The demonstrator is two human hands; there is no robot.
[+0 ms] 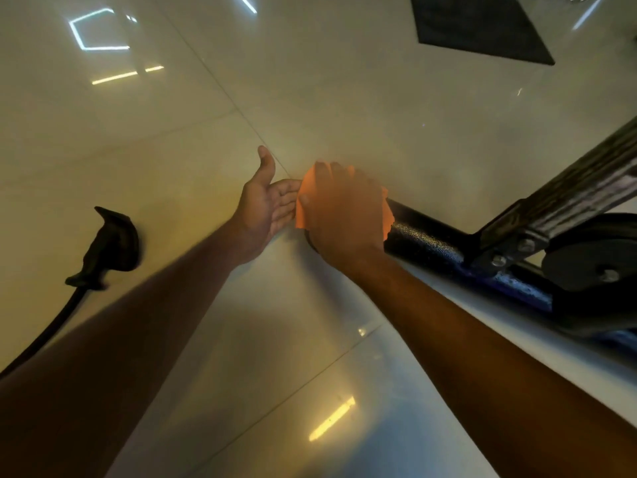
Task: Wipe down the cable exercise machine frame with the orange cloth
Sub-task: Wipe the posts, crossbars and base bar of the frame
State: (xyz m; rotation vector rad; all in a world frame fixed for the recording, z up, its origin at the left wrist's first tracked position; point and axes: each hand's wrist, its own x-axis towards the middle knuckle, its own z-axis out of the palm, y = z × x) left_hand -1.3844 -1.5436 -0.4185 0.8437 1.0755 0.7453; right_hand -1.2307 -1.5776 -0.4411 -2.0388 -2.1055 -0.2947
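- I see a glossy pale tiled floor [344, 81] filling most of the view, with light strips reflected in it.
- The cable machine frame [434, 243] lies low along the right: a dark speckled base bar running from near right toward the centre, with a slanted bracket bolted onto it and a black pulley wheel [593, 253] beside that bracket.
- A dark mat [479, 25] lies on the floor at far right.
- A black handle on a cable [110, 246] rests on the floor at left, well apart from the frame.
- My right hand [344, 219] lies palm down over the far end of the base bar, its fingers curved over the orange cloth and pressing it onto the bar.
- My left hand [269, 205] is spread, palm up, thumb raised, holding nothing; its fingertips just touch the cloth's left edge.
- The orange cloth [306, 188] shows only as edges around the right hand, blurred.
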